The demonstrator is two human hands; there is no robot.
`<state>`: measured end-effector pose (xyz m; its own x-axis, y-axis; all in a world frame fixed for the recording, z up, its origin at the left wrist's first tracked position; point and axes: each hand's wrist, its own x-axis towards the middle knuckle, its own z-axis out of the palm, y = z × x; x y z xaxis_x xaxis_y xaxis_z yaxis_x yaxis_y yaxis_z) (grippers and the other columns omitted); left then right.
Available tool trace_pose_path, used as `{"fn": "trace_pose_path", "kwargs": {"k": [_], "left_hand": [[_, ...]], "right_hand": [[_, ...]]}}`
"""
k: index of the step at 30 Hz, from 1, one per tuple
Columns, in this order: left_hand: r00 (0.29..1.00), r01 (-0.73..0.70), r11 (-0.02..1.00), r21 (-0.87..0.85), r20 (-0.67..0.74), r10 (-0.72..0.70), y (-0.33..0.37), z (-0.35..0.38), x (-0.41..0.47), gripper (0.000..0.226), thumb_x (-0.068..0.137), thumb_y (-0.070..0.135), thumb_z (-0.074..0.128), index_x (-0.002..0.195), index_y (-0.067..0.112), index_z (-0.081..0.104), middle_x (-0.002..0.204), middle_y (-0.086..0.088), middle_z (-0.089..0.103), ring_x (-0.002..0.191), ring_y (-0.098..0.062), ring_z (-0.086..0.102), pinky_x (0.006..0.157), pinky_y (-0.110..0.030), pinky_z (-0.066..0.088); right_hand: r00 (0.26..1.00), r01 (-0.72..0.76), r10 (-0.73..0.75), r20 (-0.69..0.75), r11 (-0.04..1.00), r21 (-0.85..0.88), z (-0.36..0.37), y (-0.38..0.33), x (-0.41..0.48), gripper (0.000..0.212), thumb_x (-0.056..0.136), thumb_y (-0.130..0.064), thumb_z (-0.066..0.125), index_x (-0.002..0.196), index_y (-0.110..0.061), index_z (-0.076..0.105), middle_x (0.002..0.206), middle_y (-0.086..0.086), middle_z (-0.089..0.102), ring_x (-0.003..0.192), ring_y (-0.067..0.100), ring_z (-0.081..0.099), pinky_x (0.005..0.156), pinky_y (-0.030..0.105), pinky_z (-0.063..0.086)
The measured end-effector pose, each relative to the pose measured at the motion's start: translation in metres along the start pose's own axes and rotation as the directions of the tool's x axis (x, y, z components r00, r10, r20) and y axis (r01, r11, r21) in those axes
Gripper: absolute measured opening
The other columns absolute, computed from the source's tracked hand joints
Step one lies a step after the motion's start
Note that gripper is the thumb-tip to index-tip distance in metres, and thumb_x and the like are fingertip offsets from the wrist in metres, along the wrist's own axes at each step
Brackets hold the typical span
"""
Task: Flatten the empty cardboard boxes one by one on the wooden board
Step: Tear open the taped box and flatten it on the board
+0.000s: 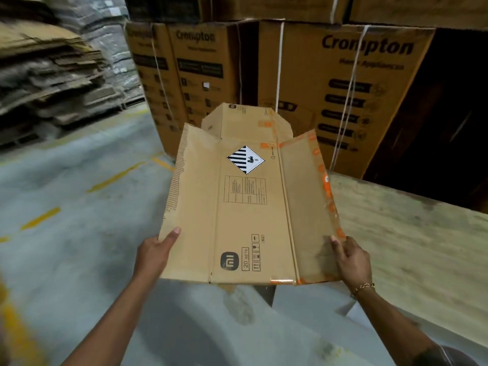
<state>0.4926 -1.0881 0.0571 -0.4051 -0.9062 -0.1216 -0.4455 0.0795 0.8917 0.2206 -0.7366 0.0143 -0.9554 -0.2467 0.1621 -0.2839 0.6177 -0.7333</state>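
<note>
Ahead of our hands rises the stack of strapped Crompton cartons (343, 88), the largest thing in sight. To the right of our right hand lies the pale wooden top of the bench (409, 233), and what we see of it carries no cardboard. Far off beyond our left hand sits a blurred pile of flattened cardboard (52, 83), with the grey floor (79, 233) under and to the left of our arms.

Between our hands is the cardboard box (250, 207), held in the air over the floor, just beside the bench edge and not resting on it. It looks collapsed: the printed panel faces up nearly flat, the side flaps are spread out, and the far flap stands a little raised.

Our left hand (155, 249) grips the near left edge, thumb on top. Our right hand (352, 260) pinches the near right flap along the orange tape (326, 180). A bracelet (364, 286) sits at the right wrist.

We judge this box mostly flattened, with setting it down and pressing it on the bench left to do. How many other boxes remain we cannot tell.
</note>
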Motion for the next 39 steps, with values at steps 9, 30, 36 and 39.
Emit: {"fn": "trace_pose_path", "kwargs": {"k": [9, 30, 36, 39], "left_hand": [[0.995, 0.094, 0.993, 0.071, 0.025, -0.096, -0.027, -0.071, 0.136, 0.036, 0.085, 0.053, 0.07, 0.087, 0.016, 0.072, 0.087, -0.007, 0.073, 0.082, -0.028, 0.069, 0.081, -0.044, 0.057], [0.94, 0.209, 0.939, 0.272, 0.21, -0.27, -0.068, -0.027, 0.425, 0.049, 0.086, 0.052, 0.069, 0.104, 0.006, 0.072, 0.098, -0.012, 0.069, 0.088, -0.028, 0.063, 0.082, -0.041, 0.05], [0.896, 0.146, 0.923, 0.355, 0.348, -0.276, -0.079, 0.015, 0.542, 0.048, 0.089, 0.045, 0.068, 0.094, -0.002, 0.071, 0.076, -0.011, 0.064, 0.077, -0.032, 0.063, 0.066, -0.035, 0.042], [0.87, 0.139, 0.908, 0.395, 0.39, -0.303, -0.093, 0.038, 0.593, 0.043, 0.087, 0.048, 0.069, 0.082, 0.005, 0.072, 0.084, -0.015, 0.071, 0.076, -0.028, 0.064, 0.07, -0.038, 0.045]], "right_hand": [[0.987, -0.067, 0.069, 0.144, 0.998, -0.019, 0.137, -0.082, 0.024, 0.039, 0.098, -0.049, 0.048, 0.083, -0.013, 0.054, 0.066, -0.004, 0.054, 0.063, 0.024, 0.052, 0.05, 0.024, 0.031], [0.914, -0.331, 0.346, 0.21, 0.938, -0.104, 0.353, -0.115, 0.111, 0.041, 0.097, -0.047, 0.043, 0.082, -0.012, 0.058, 0.08, 0.019, 0.068, 0.065, 0.028, 0.058, 0.061, 0.03, 0.038], [0.821, -0.532, 0.546, 0.167, 0.838, -0.123, 0.427, -0.123, 0.118, 0.032, 0.099, -0.04, 0.05, 0.085, -0.012, 0.059, 0.079, 0.01, 0.066, 0.058, 0.016, 0.054, 0.051, 0.021, 0.036], [0.771, -0.613, 0.62, 0.146, 0.784, -0.093, 0.464, -0.123, 0.126, 0.039, 0.096, -0.045, 0.051, 0.089, -0.009, 0.062, 0.076, 0.006, 0.064, 0.058, 0.011, 0.057, 0.05, 0.019, 0.036]]}}
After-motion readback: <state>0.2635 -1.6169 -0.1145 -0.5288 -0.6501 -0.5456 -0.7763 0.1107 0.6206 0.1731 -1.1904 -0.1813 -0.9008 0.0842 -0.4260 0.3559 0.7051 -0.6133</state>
